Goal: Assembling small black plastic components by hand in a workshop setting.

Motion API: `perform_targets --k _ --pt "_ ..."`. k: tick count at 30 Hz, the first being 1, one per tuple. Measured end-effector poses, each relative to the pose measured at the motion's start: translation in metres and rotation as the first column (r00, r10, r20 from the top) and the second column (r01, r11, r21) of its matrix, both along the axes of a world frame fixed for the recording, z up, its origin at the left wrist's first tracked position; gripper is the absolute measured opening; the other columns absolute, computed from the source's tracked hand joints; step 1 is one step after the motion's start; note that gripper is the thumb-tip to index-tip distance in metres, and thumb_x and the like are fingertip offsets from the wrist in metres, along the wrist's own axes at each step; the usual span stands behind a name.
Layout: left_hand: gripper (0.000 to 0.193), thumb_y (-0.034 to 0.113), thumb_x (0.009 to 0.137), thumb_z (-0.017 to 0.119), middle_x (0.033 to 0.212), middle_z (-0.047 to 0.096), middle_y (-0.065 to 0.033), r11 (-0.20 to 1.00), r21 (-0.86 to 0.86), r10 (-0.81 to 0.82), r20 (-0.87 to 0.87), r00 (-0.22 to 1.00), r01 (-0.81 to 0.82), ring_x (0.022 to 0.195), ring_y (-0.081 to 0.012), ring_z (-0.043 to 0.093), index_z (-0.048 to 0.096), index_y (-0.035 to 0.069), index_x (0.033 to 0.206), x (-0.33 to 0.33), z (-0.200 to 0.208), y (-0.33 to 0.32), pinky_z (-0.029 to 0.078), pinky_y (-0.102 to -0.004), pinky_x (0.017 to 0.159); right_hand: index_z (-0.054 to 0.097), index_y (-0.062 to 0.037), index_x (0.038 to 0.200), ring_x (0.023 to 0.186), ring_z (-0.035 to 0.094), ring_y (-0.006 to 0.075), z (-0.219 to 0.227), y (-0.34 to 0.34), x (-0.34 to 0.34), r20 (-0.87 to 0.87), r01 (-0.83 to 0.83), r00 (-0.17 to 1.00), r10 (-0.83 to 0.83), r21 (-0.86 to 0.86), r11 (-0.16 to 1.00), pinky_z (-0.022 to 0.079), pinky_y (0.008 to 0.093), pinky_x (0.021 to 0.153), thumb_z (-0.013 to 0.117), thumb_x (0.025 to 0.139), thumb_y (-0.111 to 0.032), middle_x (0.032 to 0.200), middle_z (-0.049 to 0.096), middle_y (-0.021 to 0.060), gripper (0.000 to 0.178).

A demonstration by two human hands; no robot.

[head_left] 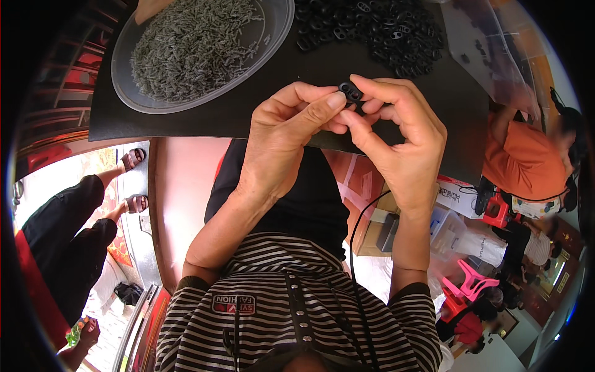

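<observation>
In front of my chest, over the near edge of the black table, both hands meet at a small black plastic cord lock (351, 92) with two round holes. My left hand (288, 121) pinches it between thumb and forefinger. The fingers of my right hand (409, 127) close around its other side, with the forefinger at its upper edge; whether they also hold a smaller part is hidden. A clear round tray (121, 93) on the table's left bears a heap of small metal springs (192, 53). Beyond my hands lies a pile of similar black plastic pieces (396, 37).
At the table's right edge is a clear plastic bag or sheet (489, 43). A person in dark trousers (68, 217) stands at left; another in orange (527, 161) sits at right. Boxes, a clear bin (446, 229) and a pink stool (471, 282) stand right of me.
</observation>
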State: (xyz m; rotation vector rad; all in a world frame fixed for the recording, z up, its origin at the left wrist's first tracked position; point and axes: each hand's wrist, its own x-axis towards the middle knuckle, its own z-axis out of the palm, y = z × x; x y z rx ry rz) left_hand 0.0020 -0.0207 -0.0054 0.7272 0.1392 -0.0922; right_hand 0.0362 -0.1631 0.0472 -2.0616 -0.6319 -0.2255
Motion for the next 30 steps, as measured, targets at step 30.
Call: perform_targets --k 30 --pt "0.028 -0.003 0.083 0.063 0.092 0.064 -0.0103 0.957 0.289 -0.092 0.374 0.923 -0.022 0.08 -0.0171 0.067 0.063 -0.003 0.111 0.008 -0.002 0.014 0.056 -0.0219 0.071 0.067 -0.0001 0.1 0.066 0.062 0.0101 0.003 -0.01 -0.002 -0.1 -0.081 0.99 0.097 0.159 0.984 0.051 0.0212 0.058 0.074 0.071 0.004 0.087 0.064 0.0072 0.031"
